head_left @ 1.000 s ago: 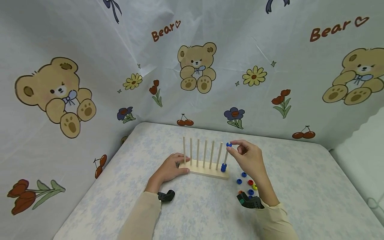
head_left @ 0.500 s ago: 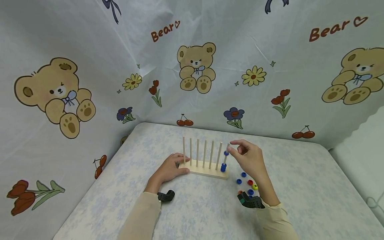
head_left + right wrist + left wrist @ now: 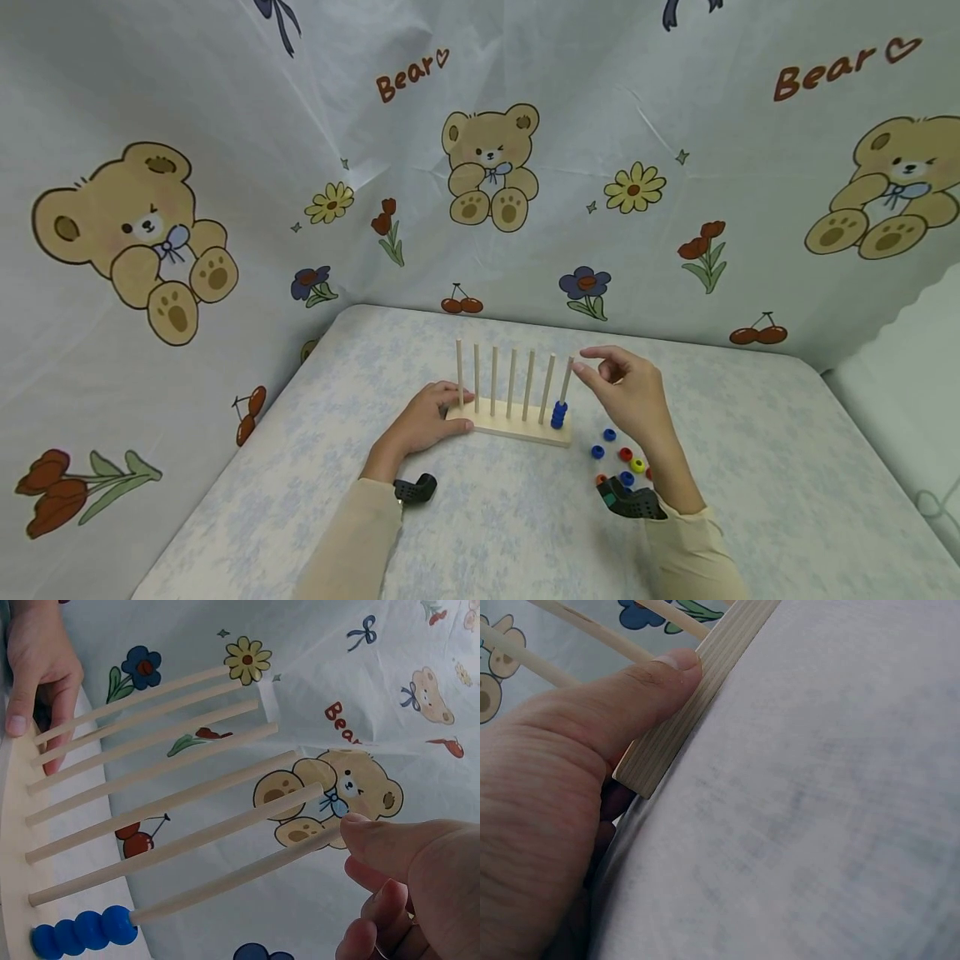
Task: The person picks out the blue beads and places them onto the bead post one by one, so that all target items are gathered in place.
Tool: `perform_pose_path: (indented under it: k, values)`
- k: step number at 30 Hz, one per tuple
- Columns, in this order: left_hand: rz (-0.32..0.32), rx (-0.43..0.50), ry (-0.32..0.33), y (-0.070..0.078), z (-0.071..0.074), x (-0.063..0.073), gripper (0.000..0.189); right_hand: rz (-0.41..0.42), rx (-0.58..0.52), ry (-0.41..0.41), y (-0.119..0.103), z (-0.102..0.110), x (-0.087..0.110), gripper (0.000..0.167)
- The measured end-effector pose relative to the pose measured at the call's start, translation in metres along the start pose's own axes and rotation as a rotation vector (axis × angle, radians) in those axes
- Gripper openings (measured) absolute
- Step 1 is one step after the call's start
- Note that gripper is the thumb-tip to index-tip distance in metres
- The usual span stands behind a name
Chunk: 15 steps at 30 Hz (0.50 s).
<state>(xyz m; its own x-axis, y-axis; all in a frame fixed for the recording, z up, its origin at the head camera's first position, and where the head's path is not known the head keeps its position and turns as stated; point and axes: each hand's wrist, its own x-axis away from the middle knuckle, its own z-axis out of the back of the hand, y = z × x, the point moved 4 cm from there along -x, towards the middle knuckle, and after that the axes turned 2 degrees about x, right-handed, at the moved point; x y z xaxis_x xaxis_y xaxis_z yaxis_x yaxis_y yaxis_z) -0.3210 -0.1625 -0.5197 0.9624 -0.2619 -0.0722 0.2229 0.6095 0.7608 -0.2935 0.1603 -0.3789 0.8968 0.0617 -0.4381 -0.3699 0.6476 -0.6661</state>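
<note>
A wooden peg rack [image 3: 510, 430] with a row of upright rods stands mid-table. My left hand [image 3: 422, 423] grips its left end, the thumb [image 3: 679, 667] on the front of the base and the fingers behind, partly hidden. Several blue beads [image 3: 84, 930] sit stacked at the foot of the rightmost rod [image 3: 567, 382]. My right hand [image 3: 628, 396] is beside that rod's top with thumb and forefinger parted and no bead between them. In the right wrist view the thumb tip overlaps the rod's upper end.
Loose beads lie on the table near my right wrist: blue ones [image 3: 597, 452], a red one [image 3: 626, 454], a yellow one [image 3: 637, 465] and an orange one [image 3: 601, 480]. A black wrist camera [image 3: 632, 503] hides part of this group. Behind the table hangs a bear-print cloth [image 3: 300, 125].
A blue bead left my right thumb and forefinger at the rod's top and slid down onto the stack. The right hand then shifted slightly right. My left hand stayed on the rack.
</note>
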Motion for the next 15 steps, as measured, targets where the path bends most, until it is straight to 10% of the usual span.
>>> perform_pose_path:
  k: [15]
  values:
    - [0.001, -0.008, 0.001, 0.001, 0.000, -0.001, 0.047, -0.008, 0.027, 0.059, 0.007, 0.023, 0.000, 0.028]
